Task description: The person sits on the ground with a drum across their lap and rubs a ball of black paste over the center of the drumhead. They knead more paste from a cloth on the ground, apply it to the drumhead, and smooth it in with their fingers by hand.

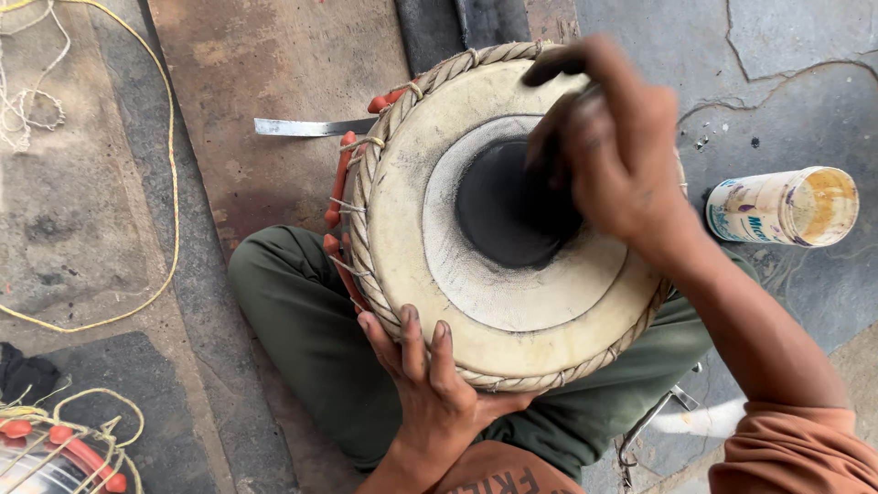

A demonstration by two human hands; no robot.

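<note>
A round hand drum rests on my lap, its pale skin head facing up with a black paste disc in the middle and a braided rope rim. My left hand grips the near rim, fingers lying on the skin. My right hand hovers blurred over the black disc's right side, fingers curled and pressing something dark and small against it; what it holds I cannot make out.
A lying plastic jar sits on the ground at the right. A flat metal strip lies left of the drum. Yellow cord loops over the floor at left, and another drum's edge shows bottom left.
</note>
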